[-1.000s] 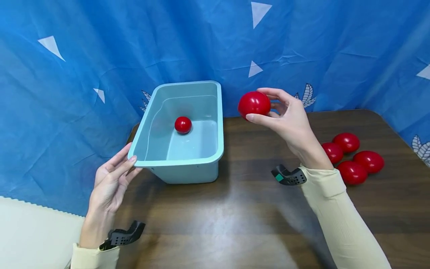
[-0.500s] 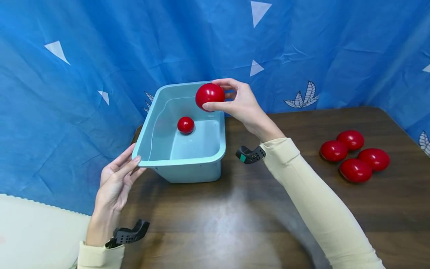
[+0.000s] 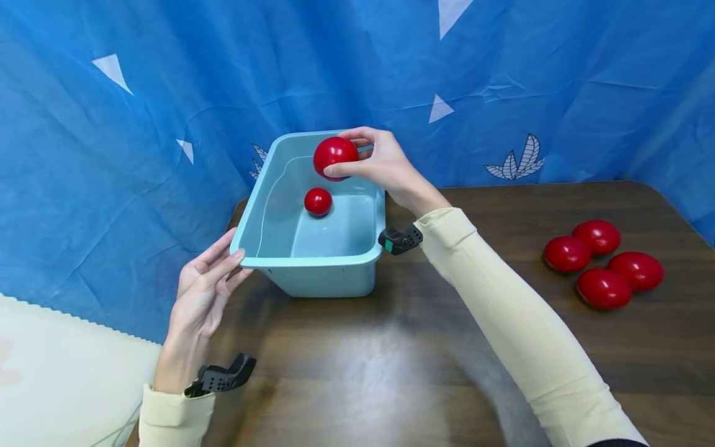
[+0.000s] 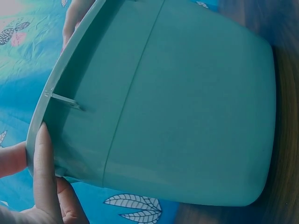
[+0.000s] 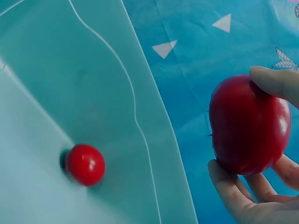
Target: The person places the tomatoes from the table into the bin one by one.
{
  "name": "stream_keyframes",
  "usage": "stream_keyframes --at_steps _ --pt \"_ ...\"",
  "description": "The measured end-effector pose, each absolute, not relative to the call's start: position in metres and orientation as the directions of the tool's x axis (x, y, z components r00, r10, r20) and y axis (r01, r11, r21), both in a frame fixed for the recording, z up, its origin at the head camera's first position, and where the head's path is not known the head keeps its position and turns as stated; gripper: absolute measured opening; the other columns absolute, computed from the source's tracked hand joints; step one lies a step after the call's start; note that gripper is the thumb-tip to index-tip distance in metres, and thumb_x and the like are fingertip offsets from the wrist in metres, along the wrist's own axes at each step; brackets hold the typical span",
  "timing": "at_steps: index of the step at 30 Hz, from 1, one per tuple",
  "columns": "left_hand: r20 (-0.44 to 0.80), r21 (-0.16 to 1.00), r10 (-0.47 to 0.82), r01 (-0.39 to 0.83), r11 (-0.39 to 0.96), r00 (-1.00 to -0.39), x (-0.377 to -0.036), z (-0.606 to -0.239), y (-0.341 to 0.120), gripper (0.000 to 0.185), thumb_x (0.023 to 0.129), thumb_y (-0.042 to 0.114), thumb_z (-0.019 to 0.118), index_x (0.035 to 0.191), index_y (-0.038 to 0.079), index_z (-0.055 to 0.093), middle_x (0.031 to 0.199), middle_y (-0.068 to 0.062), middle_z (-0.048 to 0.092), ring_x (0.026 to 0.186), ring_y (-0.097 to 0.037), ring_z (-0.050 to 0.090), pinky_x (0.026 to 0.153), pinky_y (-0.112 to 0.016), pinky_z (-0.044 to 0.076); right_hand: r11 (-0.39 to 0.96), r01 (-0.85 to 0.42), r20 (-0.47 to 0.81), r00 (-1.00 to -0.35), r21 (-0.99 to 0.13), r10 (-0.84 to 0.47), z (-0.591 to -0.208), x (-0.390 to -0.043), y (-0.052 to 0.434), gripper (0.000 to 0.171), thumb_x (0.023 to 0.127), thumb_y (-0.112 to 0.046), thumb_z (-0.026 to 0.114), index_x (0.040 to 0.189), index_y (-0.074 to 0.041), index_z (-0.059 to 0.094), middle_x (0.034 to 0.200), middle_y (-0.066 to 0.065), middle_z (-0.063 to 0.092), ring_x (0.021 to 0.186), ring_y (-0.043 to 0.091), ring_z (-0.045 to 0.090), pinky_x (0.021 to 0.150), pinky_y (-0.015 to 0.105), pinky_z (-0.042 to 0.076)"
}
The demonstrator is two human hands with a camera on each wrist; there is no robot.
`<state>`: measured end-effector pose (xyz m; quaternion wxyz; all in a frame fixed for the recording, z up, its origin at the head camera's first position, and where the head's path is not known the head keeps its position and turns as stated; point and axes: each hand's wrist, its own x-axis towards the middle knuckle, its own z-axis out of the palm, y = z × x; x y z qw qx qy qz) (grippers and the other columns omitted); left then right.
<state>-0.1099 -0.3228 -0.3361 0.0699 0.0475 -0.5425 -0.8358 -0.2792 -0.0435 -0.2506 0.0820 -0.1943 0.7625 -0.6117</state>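
My right hand holds a glossy red tomato between thumb and fingers, over the far part of a light-blue plastic bin. In the right wrist view the held tomato looks lobed, with tiny spiky bits at its left edge. A second red tomato lies on the bin's floor. My left hand pinches the bin's near left rim corner, thumb on one side and fingers on the other. The left wrist view shows those fingers against the bin's outer wall.
Several more red tomatoes lie grouped on the right of the dark wooden table. A blue patterned curtain hangs behind the table and bin. A pale cloth surface shows at the lower left.
My right hand has carried the tomato leftward from over the table to above the bin. My left hand keeps its hold on the rim. The whole head view has shifted slightly.
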Motion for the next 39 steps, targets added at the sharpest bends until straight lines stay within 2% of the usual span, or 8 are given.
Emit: stream_keyframes --at_steps 10,15,23,31,39 --pt "-0.02 0.917 -0.18 0.053 -0.394 -0.984 -0.112 -0.335 -0.322 0.046 0.101 -0.005 0.064 0.145 0.004 0.055 0.128 -0.009 0.066 0.11 -0.019 0.073 0.09 -0.031 0.061 0.146 -0.215 0.121 -0.869 -0.966 -0.48 -0.251 -0.281 -0.074 0.068 0.083 -0.011 0.089 0.145 -0.013 0.059 0.138 0.006 0.059 0.122 0.025 0.057 0.087 0.036 0.062" --pt "-0.028 0.922 -0.18 0.043 -0.384 -0.983 -0.113 -0.333 -0.319 0.053 0.101 -0.004 0.064 0.152 0.0 0.048 0.127 -0.009 0.066 0.11 -0.019 0.073 0.09 -0.031 0.061 0.138 -0.223 0.116 -0.833 -0.965 -0.542 -0.255 -0.284 -0.078 0.067 0.082 -0.008 0.089 0.143 -0.011 0.06 0.137 0.007 0.06 0.119 0.026 0.058 0.087 0.038 0.062" --pt "-0.048 0.934 -0.198 0.026 -0.356 -0.979 -0.111 -0.33 -0.319 0.062 0.102 -0.003 0.064 0.158 -0.003 0.038 0.13 -0.007 0.064 0.111 -0.017 0.072 0.09 -0.03 0.061 0.279 -0.201 -0.009 -0.796 -0.939 -0.605 -0.257 -0.289 -0.086 0.07 0.08 -0.008 0.09 0.143 -0.012 0.06 0.138 0.008 0.057 0.123 0.026 0.054 0.085 0.036 0.063" --pt "-0.04 0.93 -0.189 0.033 -0.366 -0.981 -0.111 -0.33 -0.32 0.062 0.102 -0.003 0.063 0.158 -0.005 0.036 0.131 -0.009 0.064 0.112 -0.017 0.072 0.09 -0.03 0.06 0.317 -0.199 -0.041 -0.789 -0.927 -0.613 -0.258 -0.289 -0.088 0.067 0.081 -0.008 0.09 0.141 -0.009 0.06 0.137 0.01 0.057 0.125 0.027 0.053 0.087 0.036 0.062" --pt "-0.026 0.924 -0.192 0.05 -0.379 -0.981 -0.111 -0.331 -0.32 0.051 0.102 -0.004 0.063 0.15 0.0 0.046 0.127 -0.01 0.064 0.111 -0.018 0.073 0.091 -0.03 0.061 0.338 -0.182 -0.061 -0.8 -0.923 -0.598 -0.257 -0.29 -0.084 0.066 0.081 -0.009 0.089 0.141 -0.011 0.061 0.137 0.01 0.057 0.126 0.027 0.051 0.088 0.036 0.062"
